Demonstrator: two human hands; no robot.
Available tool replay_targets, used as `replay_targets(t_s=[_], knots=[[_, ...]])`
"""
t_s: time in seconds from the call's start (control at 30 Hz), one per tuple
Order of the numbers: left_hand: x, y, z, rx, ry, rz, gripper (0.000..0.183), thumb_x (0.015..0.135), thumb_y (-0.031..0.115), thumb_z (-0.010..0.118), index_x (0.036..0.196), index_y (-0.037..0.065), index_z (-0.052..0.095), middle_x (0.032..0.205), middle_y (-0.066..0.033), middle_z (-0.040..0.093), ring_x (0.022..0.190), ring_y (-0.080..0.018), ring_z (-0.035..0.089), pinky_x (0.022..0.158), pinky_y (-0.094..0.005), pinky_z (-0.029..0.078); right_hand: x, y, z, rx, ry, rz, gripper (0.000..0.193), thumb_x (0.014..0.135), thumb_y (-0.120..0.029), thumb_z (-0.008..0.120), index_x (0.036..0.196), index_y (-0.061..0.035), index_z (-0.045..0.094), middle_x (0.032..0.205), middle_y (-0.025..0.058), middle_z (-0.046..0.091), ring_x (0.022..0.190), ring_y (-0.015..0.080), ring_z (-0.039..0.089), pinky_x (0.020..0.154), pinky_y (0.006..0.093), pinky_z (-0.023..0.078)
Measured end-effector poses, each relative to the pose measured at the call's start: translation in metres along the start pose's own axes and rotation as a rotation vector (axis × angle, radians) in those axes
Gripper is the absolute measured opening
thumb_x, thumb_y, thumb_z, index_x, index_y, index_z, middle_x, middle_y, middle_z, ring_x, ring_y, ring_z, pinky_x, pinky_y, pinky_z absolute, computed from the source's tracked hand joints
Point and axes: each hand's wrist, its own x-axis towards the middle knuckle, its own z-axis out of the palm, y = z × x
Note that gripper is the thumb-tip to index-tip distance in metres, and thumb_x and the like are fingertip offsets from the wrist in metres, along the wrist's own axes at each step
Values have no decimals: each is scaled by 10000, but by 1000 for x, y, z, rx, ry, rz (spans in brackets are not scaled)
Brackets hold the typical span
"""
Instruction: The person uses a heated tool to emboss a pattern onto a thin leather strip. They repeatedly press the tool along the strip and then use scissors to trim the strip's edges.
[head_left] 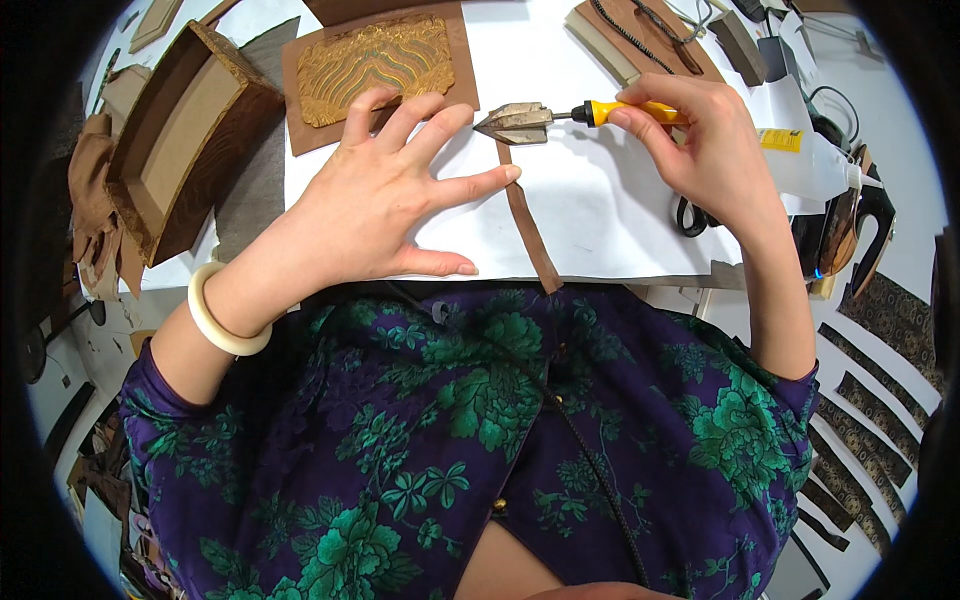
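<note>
While the small iron presses, two hands work on a brown strip.

From the head view, the right hand (715,150) has its fingers closed around the yellow handle (635,112) of the small iron (515,122), whose tip sits on the far end of the brown strip (528,228). The strip runs from the iron toward the body on white paper (610,210). The left hand (385,195) lies flat, fingers open, just beside it.
</note>
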Motion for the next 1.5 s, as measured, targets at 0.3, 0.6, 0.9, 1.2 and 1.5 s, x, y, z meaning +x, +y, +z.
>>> replay_targets(t_s=[0.3,0.6,0.9,1.2,1.5], knots=[[1,-1,2,4,15,4,856,875,805,737,1603,373,607,1528,-185,534,1471,-398,456,1241,-644,274,-9,9,3,23,115,-17,240,1006,-286,831,998,-46,816,721,131,740,626,272,728,617,350,553],[1,-1,2,23,-42,-22,851,890,880,657,1607,423,618,1545,-243,538,1505,-441,441,1280,-655,240,-37,6,-7,72,65,56,207,1014,-214,829,1043,-9,812,864,115,798,730,205,743,692,305,588],[2,-2,1,17,-6,2,831,892,826,706,1604,409,607,1507,-187,543,1480,-402,461,1252,-655,264,-39,4,-3,48,25,49,192,998,-170,846,1034,16,808,879,129,801,733,210,751,696,307,600],[2,-1,2,23,-54,-8,880,885,911,633,1612,416,611,1570,-248,531,1512,-453,435,1288,-670,227,-29,0,1,-24,64,-21,195,991,-178,849,1015,9,802,860,130,788,680,239,722,632,308,557],[2,0,3,9,2,13,870,888,835,696,1608,353,604,1577,-166,535,1490,-395,469,1257,-667,261,-24,3,9,-58,135,11,254,999,-320,835,990,-67,815,803,100,772,652,271,730,620,370,549]])
